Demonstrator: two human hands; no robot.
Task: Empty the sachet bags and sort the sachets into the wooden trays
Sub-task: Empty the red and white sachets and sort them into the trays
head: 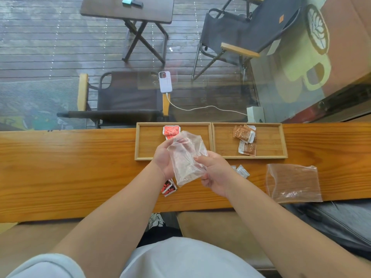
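Note:
A clear plastic sachet bag point(185, 157) is held up between my left hand point(163, 159) and my right hand point(215, 173), above the near edge of the left wooden tray point(148, 141). That tray holds red sachets point(170, 132). The right wooden tray point(269, 141) holds several brown sachets point(246, 140). More red sachets point(168, 188) lie on the counter under my left wrist. White sachets point(242, 171) peek out beside my right hand. A second clear bag point(293, 183) lies flat on the counter at the right.
The wooden counter point(60, 167) runs against a window. A white phone point(165, 82) leans on the glass, its cable leading to a white charger box point(256, 114). Chairs and a table stand outside on the deck.

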